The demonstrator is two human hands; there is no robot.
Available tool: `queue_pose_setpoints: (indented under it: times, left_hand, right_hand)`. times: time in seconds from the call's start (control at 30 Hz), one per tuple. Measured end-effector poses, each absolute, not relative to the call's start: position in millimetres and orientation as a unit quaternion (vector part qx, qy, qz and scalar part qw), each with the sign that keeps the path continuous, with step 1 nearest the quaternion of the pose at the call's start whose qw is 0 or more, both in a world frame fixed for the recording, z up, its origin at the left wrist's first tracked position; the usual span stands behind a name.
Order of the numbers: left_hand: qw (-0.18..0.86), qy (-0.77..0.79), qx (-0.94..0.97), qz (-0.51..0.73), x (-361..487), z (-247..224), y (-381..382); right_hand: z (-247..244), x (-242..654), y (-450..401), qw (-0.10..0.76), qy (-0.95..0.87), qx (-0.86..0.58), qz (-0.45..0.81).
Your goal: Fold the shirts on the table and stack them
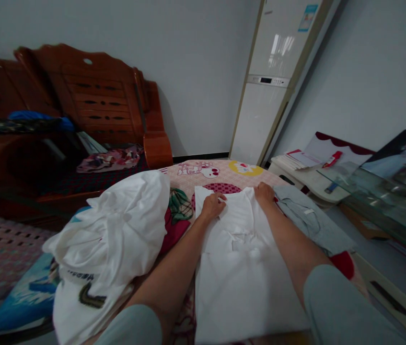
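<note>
A white shirt (249,287) lies flat in front of me, its sides folded inward and its neck end away from me. My left hand (214,206) rests on the upper left part of the shirt, fingers slightly bent and apart. At the far right corner, my right hand (264,193) has its fingers closed over the shirt's edge. To the left is a crumpled heap of white clothing (127,220) with a dark print low on it. Dark red cloth (174,232) and a green patterned cloth (180,205) show between heap and shirt.
A pink patterned cover (224,168) lies beneath the clothes. Folded grey clothing (299,215) sits right of the shirt. A glass shelf (386,196) is farther right, a wooden bench (95,100) at back left. A tall white air conditioner (271,81) stands behind.
</note>
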State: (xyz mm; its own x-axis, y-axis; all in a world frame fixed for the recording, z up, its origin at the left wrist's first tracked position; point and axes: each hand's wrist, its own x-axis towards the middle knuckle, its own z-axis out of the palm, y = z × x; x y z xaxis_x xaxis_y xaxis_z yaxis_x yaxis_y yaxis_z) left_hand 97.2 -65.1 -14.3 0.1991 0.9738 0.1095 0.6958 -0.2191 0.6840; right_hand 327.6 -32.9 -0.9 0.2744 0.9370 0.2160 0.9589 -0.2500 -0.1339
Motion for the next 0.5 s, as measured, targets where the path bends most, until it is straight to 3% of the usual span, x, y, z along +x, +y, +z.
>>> queue_pose_setpoints:
  times: [0.17,0.33,0.5]
  left_hand:
    - [0.277,0.541,0.746,0.271,93.8,-9.3,-65.4]
    - [0.284,0.487,0.781,0.270,88.3,-11.3,-65.9]
    - [0.269,0.492,0.773,0.297,84.6,-15.8,-63.8]
  right_hand:
    - [11.4,330.7,-65.6,0.188,-0.607,-0.770,-0.052]
    - [-28.8,332.2,-113.9,0.240,-0.735,-0.634,0.023]
    - [-62.9,327.4,-134.4,0.278,-0.754,-0.595,0.020]
